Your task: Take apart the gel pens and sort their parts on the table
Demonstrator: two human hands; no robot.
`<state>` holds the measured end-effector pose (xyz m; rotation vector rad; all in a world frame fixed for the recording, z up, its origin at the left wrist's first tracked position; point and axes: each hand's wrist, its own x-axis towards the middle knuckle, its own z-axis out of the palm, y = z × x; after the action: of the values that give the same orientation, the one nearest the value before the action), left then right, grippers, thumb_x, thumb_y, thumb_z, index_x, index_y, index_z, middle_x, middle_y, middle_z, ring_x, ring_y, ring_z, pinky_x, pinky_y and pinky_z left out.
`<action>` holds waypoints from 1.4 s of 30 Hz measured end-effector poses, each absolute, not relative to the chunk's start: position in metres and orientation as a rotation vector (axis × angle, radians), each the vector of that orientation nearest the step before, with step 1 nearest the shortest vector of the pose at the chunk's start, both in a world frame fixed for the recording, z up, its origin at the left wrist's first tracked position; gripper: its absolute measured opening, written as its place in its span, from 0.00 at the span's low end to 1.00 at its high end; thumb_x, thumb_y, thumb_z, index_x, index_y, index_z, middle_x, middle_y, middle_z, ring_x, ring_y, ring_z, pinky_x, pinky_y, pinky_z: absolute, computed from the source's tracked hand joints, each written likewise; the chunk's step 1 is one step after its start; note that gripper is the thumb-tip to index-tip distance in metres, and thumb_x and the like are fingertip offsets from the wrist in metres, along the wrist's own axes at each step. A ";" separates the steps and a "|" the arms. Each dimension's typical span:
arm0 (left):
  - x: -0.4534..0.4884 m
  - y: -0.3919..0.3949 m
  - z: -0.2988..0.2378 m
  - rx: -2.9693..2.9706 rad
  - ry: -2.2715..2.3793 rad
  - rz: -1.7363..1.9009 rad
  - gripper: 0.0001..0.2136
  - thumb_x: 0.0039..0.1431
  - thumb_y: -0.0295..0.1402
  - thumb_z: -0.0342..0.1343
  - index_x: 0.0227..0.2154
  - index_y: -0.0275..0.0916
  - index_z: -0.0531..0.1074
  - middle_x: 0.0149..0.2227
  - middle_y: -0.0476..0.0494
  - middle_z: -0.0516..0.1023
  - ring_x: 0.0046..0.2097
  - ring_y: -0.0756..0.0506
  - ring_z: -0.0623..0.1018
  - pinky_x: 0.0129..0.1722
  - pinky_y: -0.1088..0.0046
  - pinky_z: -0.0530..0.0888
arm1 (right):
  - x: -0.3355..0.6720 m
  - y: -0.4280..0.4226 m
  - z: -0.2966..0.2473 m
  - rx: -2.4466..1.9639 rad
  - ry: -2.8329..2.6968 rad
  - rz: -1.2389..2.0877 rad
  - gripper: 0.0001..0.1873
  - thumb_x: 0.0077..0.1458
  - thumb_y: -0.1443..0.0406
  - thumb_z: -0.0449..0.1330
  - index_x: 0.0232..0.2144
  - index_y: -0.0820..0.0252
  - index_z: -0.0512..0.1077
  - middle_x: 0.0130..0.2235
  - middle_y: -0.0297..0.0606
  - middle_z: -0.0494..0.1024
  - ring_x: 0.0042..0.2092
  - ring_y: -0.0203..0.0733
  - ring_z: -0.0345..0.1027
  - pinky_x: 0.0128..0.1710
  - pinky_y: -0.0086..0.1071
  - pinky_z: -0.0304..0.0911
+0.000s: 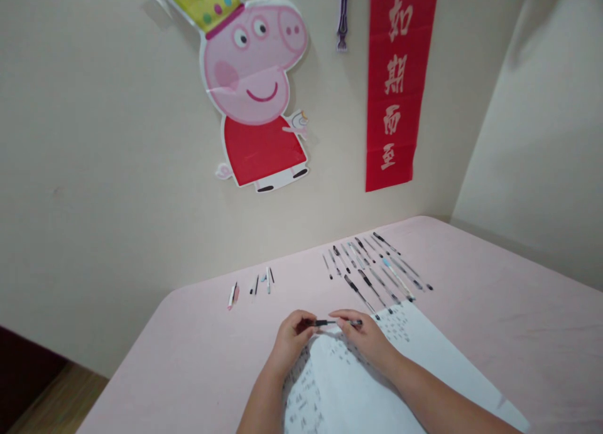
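Observation:
My left hand [291, 338] and my right hand [362, 335] both pinch one black pen [335, 323], held level between them just above the top edge of a white sheet of paper [424, 352] covered in small handwriting. The left fingers close on the pen's left end, the right fingers on its right end. Both hands hover over a pink table [198, 352].
A row of several pens [377, 267] lies beyond the paper. A few small pen parts and caps [264, 282] and a reddish piece [233, 294] lie to the left. Behind, the wall carries a cartoon pig cut-out [257, 88] and a red banner [398, 82].

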<state>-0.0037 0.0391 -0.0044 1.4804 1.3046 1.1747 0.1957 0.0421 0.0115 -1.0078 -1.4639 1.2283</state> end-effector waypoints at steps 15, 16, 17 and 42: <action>-0.005 0.041 -0.006 1.526 1.361 1.211 0.12 0.45 0.29 0.58 0.36 0.37 0.76 0.36 0.43 0.74 0.35 0.48 0.73 0.37 0.71 0.72 | 0.203 0.048 0.002 -1.335 -2.023 0.527 0.21 0.61 0.63 0.46 0.51 0.63 0.70 0.39 0.45 0.74 0.43 0.47 0.67 0.45 0.37 0.59; -0.005 0.041 -0.006 1.554 1.376 1.202 0.12 0.45 0.29 0.58 0.35 0.37 0.76 0.35 0.43 0.74 0.34 0.49 0.73 0.36 0.71 0.71 | 0.202 0.047 0.003 -1.376 -2.065 0.487 0.21 0.61 0.64 0.46 0.52 0.64 0.69 0.39 0.46 0.73 0.43 0.47 0.66 0.45 0.37 0.59; -0.005 0.040 -0.006 1.572 1.391 1.194 0.11 0.45 0.29 0.58 0.35 0.37 0.76 0.34 0.44 0.74 0.33 0.49 0.72 0.35 0.71 0.71 | 0.202 0.047 0.004 -1.423 -2.100 0.450 0.21 0.61 0.65 0.46 0.52 0.64 0.69 0.40 0.46 0.73 0.43 0.47 0.66 0.45 0.36 0.59; 0.000 0.037 -0.007 1.350 1.301 1.221 0.13 0.45 0.40 0.61 0.33 0.38 0.76 0.35 0.44 0.73 0.35 0.46 0.74 0.34 0.68 0.77 | 0.189 0.025 0.017 -1.070 -2.410 0.571 0.14 0.54 0.71 0.50 0.34 0.57 0.76 0.30 0.35 0.76 0.35 0.39 0.68 0.36 0.28 0.56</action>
<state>-0.0001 0.0372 -0.0075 1.3504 1.3012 1.2213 0.1892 0.0254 0.0165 -1.0702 -2.4102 0.5710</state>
